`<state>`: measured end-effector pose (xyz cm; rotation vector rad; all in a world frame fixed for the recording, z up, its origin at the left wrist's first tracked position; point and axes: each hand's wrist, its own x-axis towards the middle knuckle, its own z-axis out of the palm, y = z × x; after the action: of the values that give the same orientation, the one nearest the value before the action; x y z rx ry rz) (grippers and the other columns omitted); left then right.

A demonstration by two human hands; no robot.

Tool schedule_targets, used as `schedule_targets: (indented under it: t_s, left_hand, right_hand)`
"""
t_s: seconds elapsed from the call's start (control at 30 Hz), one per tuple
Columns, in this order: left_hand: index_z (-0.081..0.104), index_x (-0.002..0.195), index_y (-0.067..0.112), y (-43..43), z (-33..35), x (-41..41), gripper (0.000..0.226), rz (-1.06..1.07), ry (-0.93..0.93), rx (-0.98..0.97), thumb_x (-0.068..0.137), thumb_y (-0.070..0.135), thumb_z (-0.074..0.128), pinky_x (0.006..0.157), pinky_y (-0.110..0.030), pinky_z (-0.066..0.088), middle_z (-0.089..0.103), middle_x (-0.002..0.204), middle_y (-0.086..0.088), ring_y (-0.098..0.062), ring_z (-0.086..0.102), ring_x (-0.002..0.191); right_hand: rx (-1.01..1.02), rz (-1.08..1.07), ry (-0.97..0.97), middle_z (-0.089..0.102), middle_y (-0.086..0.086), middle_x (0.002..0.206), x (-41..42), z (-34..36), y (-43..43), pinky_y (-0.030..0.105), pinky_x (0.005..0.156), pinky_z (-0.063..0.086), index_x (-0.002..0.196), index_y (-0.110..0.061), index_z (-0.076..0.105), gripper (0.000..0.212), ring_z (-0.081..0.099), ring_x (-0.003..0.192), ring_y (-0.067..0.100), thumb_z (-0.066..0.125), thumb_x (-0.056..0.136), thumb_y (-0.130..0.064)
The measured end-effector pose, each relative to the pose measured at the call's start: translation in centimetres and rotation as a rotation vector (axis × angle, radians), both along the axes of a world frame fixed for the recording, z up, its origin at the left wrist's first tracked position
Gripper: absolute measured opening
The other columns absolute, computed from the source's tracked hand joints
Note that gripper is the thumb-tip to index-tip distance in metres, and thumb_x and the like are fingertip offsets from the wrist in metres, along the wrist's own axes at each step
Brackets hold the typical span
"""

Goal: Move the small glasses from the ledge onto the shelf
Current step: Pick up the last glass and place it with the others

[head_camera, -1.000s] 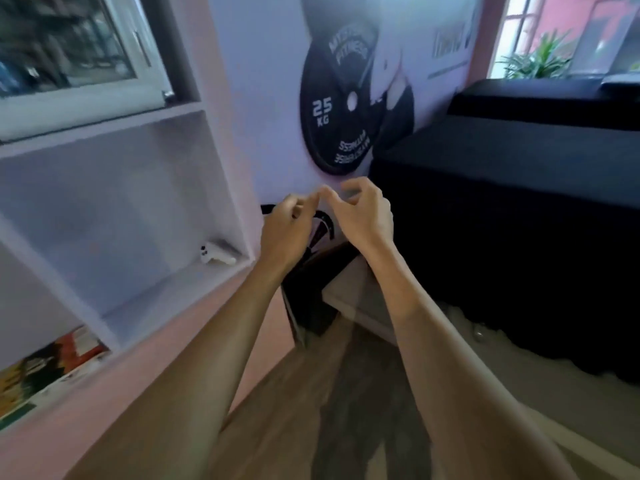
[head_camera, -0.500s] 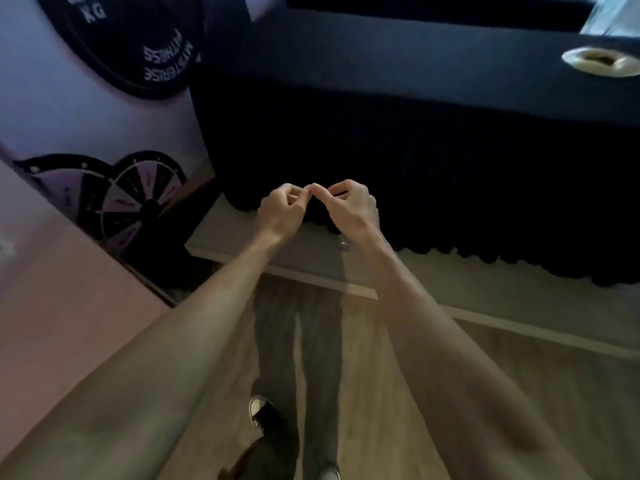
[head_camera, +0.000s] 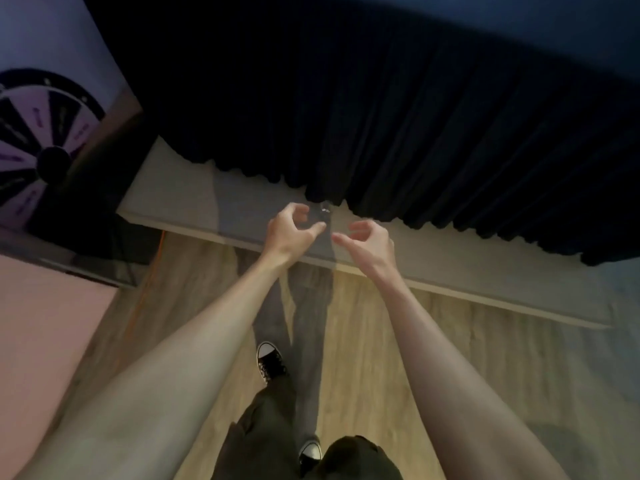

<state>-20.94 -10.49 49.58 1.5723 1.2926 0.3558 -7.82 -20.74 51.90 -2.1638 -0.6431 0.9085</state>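
A small clear glass [head_camera: 324, 208] stands on the low grey ledge [head_camera: 194, 202], right at the hem of a dark pleated cloth. My left hand [head_camera: 294, 230] hovers just left of and below the glass, fingers curled and apart, holding nothing. My right hand [head_camera: 367, 240] hovers just right of and below it, fingers also curled apart and empty. Neither hand touches the glass. The shelf is out of view.
The dark pleated cloth [head_camera: 398, 116] hangs over the ledge from a covered table. A black and purple prize wheel [head_camera: 38, 143] leans at the left. A pink cabinet top [head_camera: 38, 341] is at lower left. Wood floor [head_camera: 381, 341] and my shoes [head_camera: 272, 362] lie below.
My view swung from the shelf down to the ledge. My hands, fingertips touching before, have come apart and dropped to either side of the glass.
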Motion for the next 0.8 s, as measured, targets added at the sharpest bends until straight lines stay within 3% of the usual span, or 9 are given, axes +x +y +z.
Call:
schedule_targets:
  t_s: [0.13, 0.3, 0.53, 0.67, 0.8]
  left_hand:
    - [0.054, 0.141, 0.025, 4.5, -5.6, 1.3, 0.064, -0.025, 0.08, -0.073, 0.085, 0.039, 0.082, 0.09, -0.033, 0.052, 0.066, 0.114, 0.006, -0.022, 0.068, 0.112]
    - [0.058, 0.124, 0.032, 9.3, -12.7, 4.7, 0.049, -0.036, 0.126, -0.069, 0.083, 0.036, 0.084, 0.086, -0.033, 0.053, 0.067, 0.112, 0.007, -0.019, 0.069, 0.101]
    - [0.063, 0.121, 0.017, 13.3, -25.4, 10.5, 0.049, -0.002, 0.097, -0.056, 0.08, 0.027, 0.089, 0.085, -0.026, 0.048, 0.062, 0.113, 0.005, -0.015, 0.062, 0.101]
    - [0.059, 0.125, 0.013, 14.8, -32.7, 13.1, 0.057, -0.019, 0.123, -0.088, 0.079, 0.028, 0.089, 0.085, -0.037, 0.059, 0.063, 0.106, 0.0, -0.015, 0.063, 0.082]
    - [0.06, 0.13, 0.014, 17.2, -38.0, 15.7, 0.06, -0.01, 0.153, -0.083, 0.08, 0.03, 0.088, 0.086, -0.032, 0.057, 0.068, 0.116, -0.004, -0.017, 0.068, 0.093]
  right_hand:
    - [-0.055, -0.033, 0.112, 0.07, 0.002, 0.118, 2.3, -5.6, 4.8, 0.04, 0.093, 0.059, 0.127, -0.019, 0.062, 0.055, 0.069, 0.107, 0.02, 0.085, 0.079, -0.033]
    - [-0.065, -0.048, 0.154, 0.07, 0.001, 0.108, 6.3, -13.9, 9.8, 0.044, 0.086, 0.061, 0.118, -0.026, 0.06, 0.049, 0.071, 0.099, 0.023, 0.088, 0.077, -0.024]
    - [-0.097, -0.036, 0.128, 0.067, -0.009, 0.093, 11.8, -27.5, 15.5, 0.035, 0.085, 0.059, 0.109, -0.031, 0.057, 0.048, 0.071, 0.098, 0.019, 0.088, 0.074, -0.018]
    - [-0.159, 0.013, 0.066, 0.072, -0.001, 0.111, 14.3, -35.2, 17.7, 0.032, 0.086, 0.057, 0.122, -0.026, 0.057, 0.054, 0.072, 0.105, 0.02, 0.087, 0.077, -0.024]
    - [-0.194, 0.041, -0.025, 0.072, 0.005, 0.125, 16.7, -41.6, 20.0, 0.04, 0.092, 0.058, 0.136, -0.022, 0.052, 0.069, 0.072, 0.109, 0.024, 0.086, 0.077, -0.031]
